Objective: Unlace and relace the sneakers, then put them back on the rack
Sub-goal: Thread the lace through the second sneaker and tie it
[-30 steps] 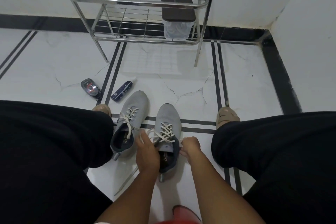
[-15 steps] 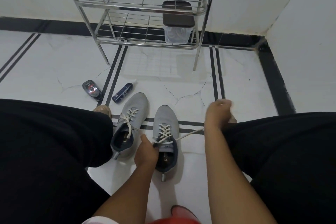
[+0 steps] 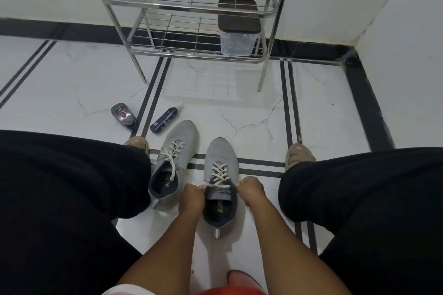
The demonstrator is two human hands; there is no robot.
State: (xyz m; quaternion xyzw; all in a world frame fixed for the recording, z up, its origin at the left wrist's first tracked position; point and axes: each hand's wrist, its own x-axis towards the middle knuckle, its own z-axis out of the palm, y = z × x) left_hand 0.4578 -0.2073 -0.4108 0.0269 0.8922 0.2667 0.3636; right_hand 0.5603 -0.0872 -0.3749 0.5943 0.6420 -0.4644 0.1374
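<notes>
White glossy tile with black stripes and a few hairline cracks is what you're working on, tucked into a corner of the room, so expect the sneakers to slide a bit if you tug sideways. Your left hand point(image 3: 191, 201) and right hand point(image 3: 250, 190) are each curled shut, pinching the lace point(image 3: 219, 173) at the top eyelets of the right-hand sneaker point(image 3: 221, 155), lower centre of the frame; its partner, the left-hand sneaker point(image 3: 178, 143), sits just beside it, laced, with loose ends. Both look light and soft, knit uppers that'll squash, so I'd pick them up by the heel collar, not the toe. The lace is floppy and thin; hold it near the tips. The wire rack point(image 3: 191, 7) stands at top centre with a lidded container point(image 3: 236, 38) on its lower shelf. A spray bottle point(image 3: 164, 120) and a small tin point(image 3: 122, 114) lie on the floor at centre left.
</notes>
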